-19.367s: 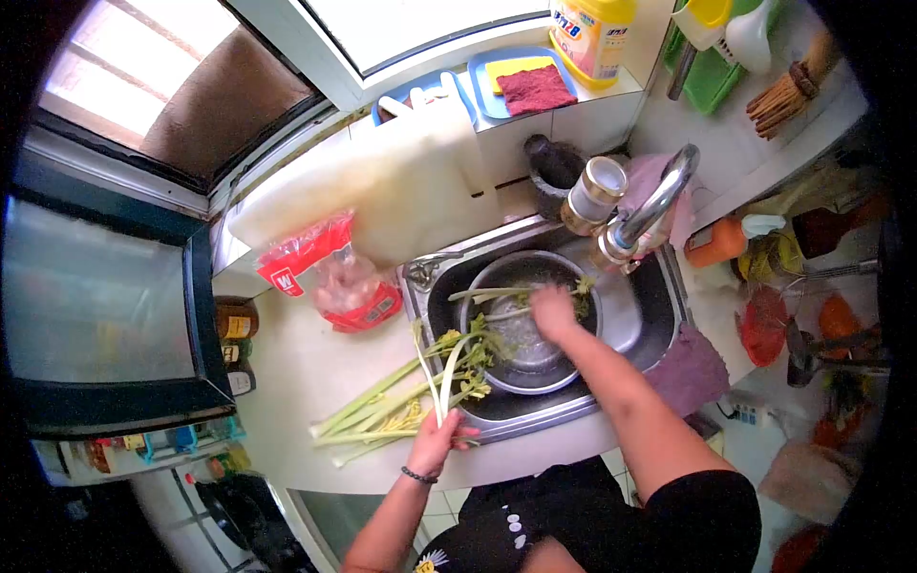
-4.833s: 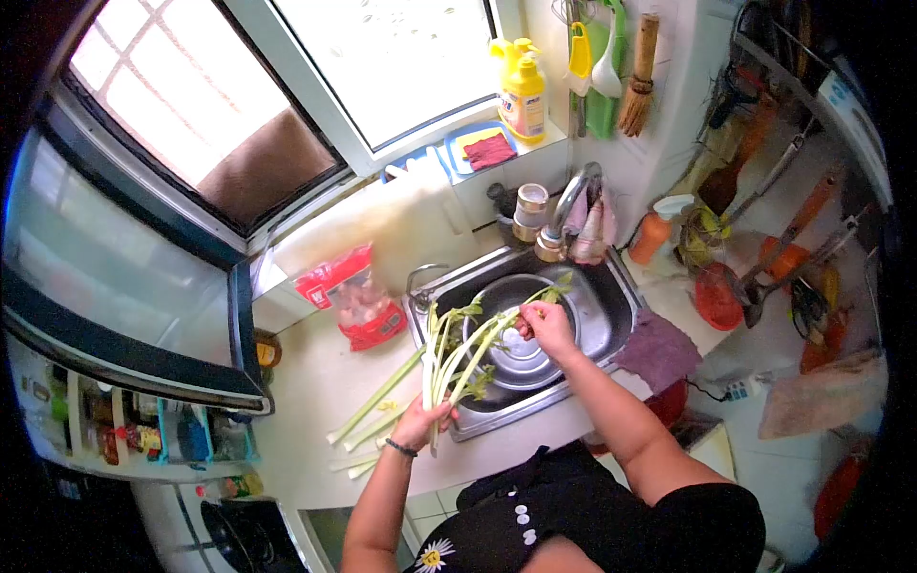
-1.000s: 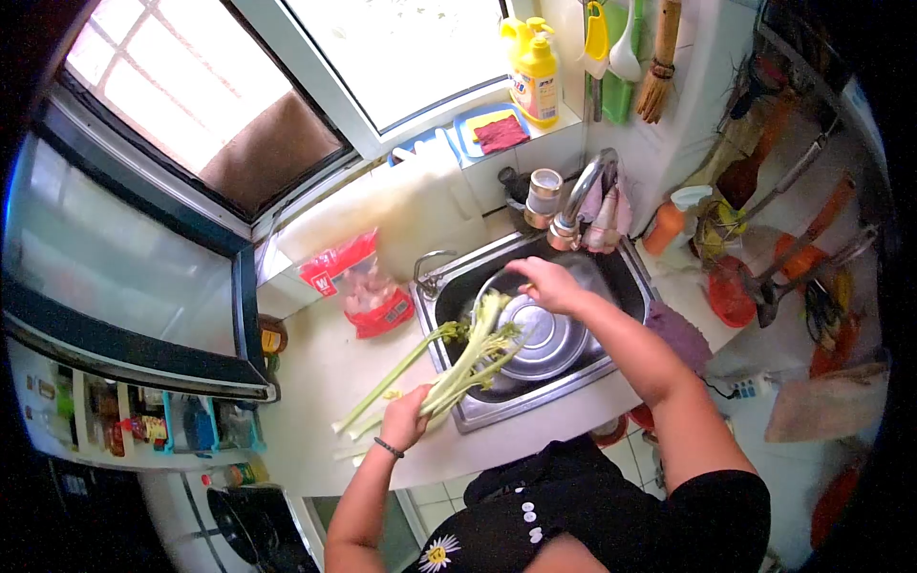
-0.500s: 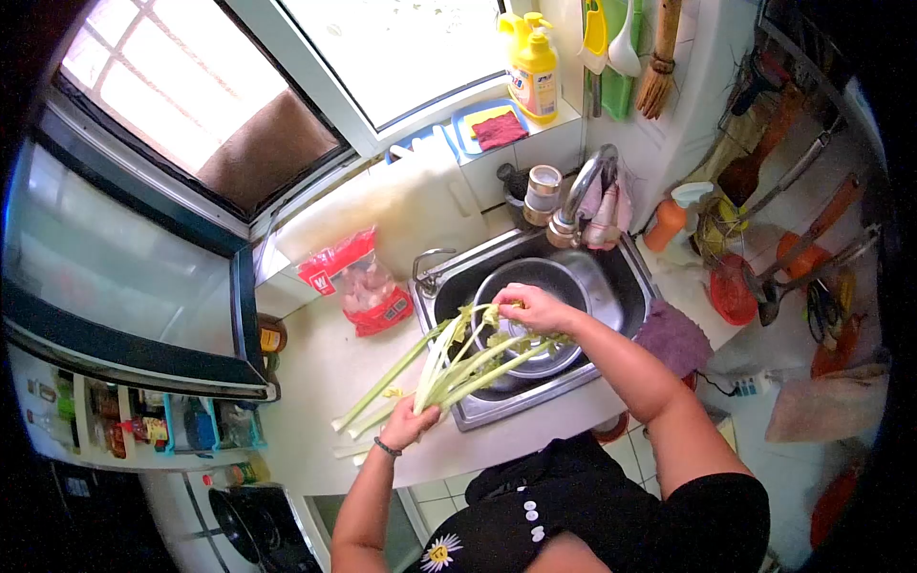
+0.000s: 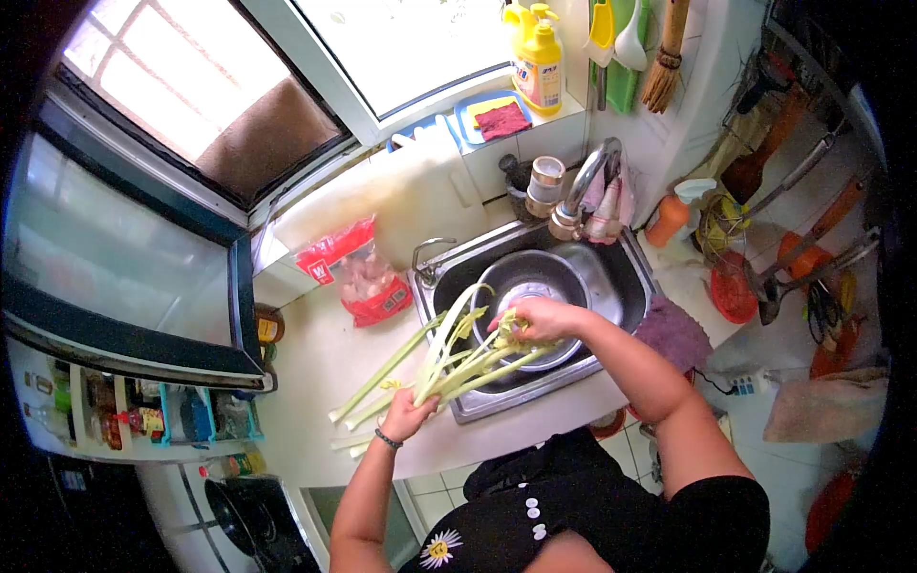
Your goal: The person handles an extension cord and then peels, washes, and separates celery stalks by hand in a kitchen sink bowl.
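My left hand [image 5: 408, 413] is closed around the lower part of a bunch of pale green celery [image 5: 460, 366], a bracelet on its wrist. The leafy ends reach over the sink [image 5: 638, 270], where my right hand [image 5: 544, 320] pinches leaves and thin stems. One stalk arches up on its own, apart from my right fingers. Below the leaves, a round metal basin [image 5: 564, 265] sits in the sink, partly hidden by the celery and my right hand. Loose celery stalks [image 5: 374, 382] lie on the counter beside my left hand.
A red and clear bag [image 5: 368, 286] lies on the counter left of the sink. Behind the sink rise a curved faucet [image 5: 578, 186] and a small spout [image 5: 425, 258]. A purple cloth [image 5: 673, 336] hangs at the right edge. Utensils hang on the right wall.
My right hand has moved slightly down and to the right along the leaves. One stalk that was near its fingers now stands free and curves upward. My left hand keeps its grip.
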Demonstrator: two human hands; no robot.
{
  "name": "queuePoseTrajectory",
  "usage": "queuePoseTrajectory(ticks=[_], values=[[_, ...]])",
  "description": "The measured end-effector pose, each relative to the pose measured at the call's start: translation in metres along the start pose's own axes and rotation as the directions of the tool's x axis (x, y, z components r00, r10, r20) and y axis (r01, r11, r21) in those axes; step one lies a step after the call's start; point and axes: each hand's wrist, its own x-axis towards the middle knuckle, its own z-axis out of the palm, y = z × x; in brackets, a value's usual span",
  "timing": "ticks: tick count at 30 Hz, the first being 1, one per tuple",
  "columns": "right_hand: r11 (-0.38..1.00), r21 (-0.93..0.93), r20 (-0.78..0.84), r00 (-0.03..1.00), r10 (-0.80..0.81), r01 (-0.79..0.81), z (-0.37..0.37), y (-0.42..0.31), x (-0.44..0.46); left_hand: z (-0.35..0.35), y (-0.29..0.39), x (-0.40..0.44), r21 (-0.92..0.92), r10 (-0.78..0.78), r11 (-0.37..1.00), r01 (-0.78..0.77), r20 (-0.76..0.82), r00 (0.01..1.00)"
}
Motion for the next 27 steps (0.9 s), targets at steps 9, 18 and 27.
queuePoseTrajectory(ticks=[9, 18, 27], values=[[0.914, 0.387, 0.288, 0.958, 0.009, -0.124, 0.000, -0.015, 0.006, 0.000, 0.011, -0.001, 0.111, 0.095, 0.990, -0.087, -0.068, 0.993], [0.679, 0.693, 0.334, 0.943, -0.002, -0.244, 0.012, -0.005, 0.008, 0.005, 0.018, 0.005, 0.020, 0.025, 1.000, -0.022, -0.155, 0.988], [0.701, 0.698, 0.217, 0.976, -0.013, -0.146, 0.013, -0.016, 0.001, 0.010, 0.008, 0.013, -0.064, -0.063, 0.997, 0.052, -0.184, 0.981]])
